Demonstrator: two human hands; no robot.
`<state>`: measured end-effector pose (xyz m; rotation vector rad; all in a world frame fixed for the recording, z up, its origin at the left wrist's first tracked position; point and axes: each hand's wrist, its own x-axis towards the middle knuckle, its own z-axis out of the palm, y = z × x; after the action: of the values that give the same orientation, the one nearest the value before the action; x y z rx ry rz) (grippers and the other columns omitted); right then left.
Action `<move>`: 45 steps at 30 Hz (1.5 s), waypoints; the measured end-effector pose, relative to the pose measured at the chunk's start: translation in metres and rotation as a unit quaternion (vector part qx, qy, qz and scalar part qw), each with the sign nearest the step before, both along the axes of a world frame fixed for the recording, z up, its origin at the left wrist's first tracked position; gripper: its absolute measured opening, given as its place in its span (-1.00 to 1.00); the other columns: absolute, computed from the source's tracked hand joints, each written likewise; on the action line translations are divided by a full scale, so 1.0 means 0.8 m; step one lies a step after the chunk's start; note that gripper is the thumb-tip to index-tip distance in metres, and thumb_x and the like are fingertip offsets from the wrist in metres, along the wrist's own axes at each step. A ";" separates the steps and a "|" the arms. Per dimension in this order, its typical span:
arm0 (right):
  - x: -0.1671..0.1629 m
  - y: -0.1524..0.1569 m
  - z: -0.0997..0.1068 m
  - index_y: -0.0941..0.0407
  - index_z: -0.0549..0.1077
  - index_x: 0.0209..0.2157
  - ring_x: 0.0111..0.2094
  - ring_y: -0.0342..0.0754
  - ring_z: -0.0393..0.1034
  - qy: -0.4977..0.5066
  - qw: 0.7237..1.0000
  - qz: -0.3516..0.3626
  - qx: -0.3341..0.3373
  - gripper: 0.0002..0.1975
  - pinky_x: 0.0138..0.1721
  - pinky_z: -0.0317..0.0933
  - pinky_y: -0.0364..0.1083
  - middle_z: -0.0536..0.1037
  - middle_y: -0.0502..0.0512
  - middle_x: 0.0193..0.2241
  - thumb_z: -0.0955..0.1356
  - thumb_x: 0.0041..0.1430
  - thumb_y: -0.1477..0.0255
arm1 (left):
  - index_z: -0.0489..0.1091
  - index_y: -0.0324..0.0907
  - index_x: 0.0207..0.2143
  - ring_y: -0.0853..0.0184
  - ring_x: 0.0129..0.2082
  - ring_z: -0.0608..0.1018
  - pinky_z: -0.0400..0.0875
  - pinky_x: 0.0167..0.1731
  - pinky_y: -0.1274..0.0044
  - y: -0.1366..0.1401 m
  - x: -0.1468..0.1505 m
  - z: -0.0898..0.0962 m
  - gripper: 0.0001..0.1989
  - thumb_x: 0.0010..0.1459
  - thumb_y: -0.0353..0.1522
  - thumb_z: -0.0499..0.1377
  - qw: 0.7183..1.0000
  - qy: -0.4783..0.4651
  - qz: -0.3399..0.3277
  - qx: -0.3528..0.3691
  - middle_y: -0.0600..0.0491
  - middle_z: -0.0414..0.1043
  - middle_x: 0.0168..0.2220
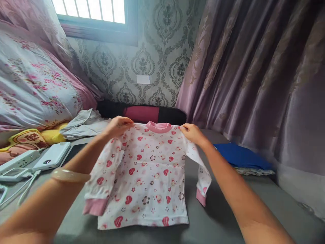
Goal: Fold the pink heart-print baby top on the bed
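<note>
Before a patterned wall [165, 57], a printed shirt [152, 176] is hanging spread out

A grey surface [215, 223] is stretching beneath the printed shirt, which is facing the person, hanging midway between the two hands with its pink collar uppermost. The left hand [120, 125] is pinching the shirt at its left shoulder seam, and the right hand [191, 133] is gripping the matching spot at its right shoulder. Whether the hem is touching the surface, the view is not making clear.

For this hold, the two hands should be pulling evenly outward, just enough that the collar is lying level and the front is staying smooth. A faint crease is crossing the middle, so a light shake would probably be helping. The sleeves are wanting attention too: the left one is bunching against the shirt's side, while the right one is dangling free with a bend, its cuff well apart from the body.

Behind the shirt, a black-and-maroon roll [142, 114] is lying along the foot of the wall. Right of the shirt, a blue folded cloth [242, 156] is resting below purple curtains [243, 64]. Left of it, a pale grey garment [86, 123], a white device [52, 156] and a power strip [21, 161] are lying near floral bedding [35, 81]. Above and left of it, a barred window [88, 8] is letting in light.
</note>
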<state>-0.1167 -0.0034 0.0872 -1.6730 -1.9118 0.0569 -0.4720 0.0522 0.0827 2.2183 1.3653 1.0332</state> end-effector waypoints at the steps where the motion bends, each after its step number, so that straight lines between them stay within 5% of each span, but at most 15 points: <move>1: -0.003 0.007 -0.021 0.12 0.53 -0.24 -0.27 -0.06 0.40 -0.034 0.999 -0.028 -0.022 -0.75 -0.29 0.15 -0.17 0.57 0.07 -0.29 0.25 0.25 0.34 | 0.53 -0.22 -0.36 0.32 -0.45 0.47 0.29 -0.48 0.58 0.012 0.008 -0.024 -0.72 0.02 -0.22 0.13 0.999 0.048 0.026 -0.003 0.04 0.51 -0.47; 7: -0.024 0.030 -0.119 0.05 0.43 -0.05 -0.11 -0.02 0.39 -0.165 0.975 -0.107 -0.107 -0.64 -0.20 0.17 -0.12 0.45 0.16 -0.04 0.08 0.39 0.33 | 0.44 -0.16 -0.21 0.23 -0.17 0.51 0.33 -0.28 0.51 0.029 0.068 -0.127 -0.75 0.16 -0.42 -0.01 0.955 0.232 0.180 -0.040 -0.06 0.51 -0.18; 15: -0.014 0.063 -0.159 0.08 0.41 -0.08 -0.08 0.01 0.37 -0.217 0.967 -0.088 -0.103 -0.62 -0.19 0.16 -0.09 0.42 0.20 -0.06 0.04 0.40 0.33 | 0.32 -0.20 -0.12 0.19 -0.14 0.45 0.30 -0.26 0.48 0.048 0.081 -0.182 -0.71 0.31 -0.38 -0.15 0.942 0.282 0.180 -0.003 -0.11 0.41 -0.16; 35: 0.018 0.167 -0.181 0.08 0.42 -0.07 -0.06 0.04 0.36 -0.219 0.962 -0.047 -0.153 -0.64 -0.10 0.15 -0.02 0.43 0.22 -0.05 0.08 0.38 0.33 | 0.35 -0.18 -0.11 0.19 -0.09 0.46 0.31 -0.23 0.48 0.150 0.101 -0.184 -0.71 0.24 -0.43 -0.11 0.935 0.303 0.165 -0.082 -0.12 0.42 -0.12; 45: -0.008 0.190 -0.183 0.13 0.42 -0.04 0.04 0.06 0.23 -0.186 0.967 -0.001 -0.172 -0.66 0.01 0.00 -0.01 0.43 0.21 -0.02 0.18 0.34 0.25 | 0.45 -0.15 -0.16 0.10 -0.03 0.46 0.27 -0.12 0.39 0.168 0.137 -0.173 -0.68 0.23 -0.19 0.00 0.943 0.312 0.064 -0.095 -0.11 0.47 -0.08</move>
<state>-0.1227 0.1488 -0.0591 -2.0304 -2.2793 0.0823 -0.3627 0.1868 -0.0556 2.4287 1.7870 0.1949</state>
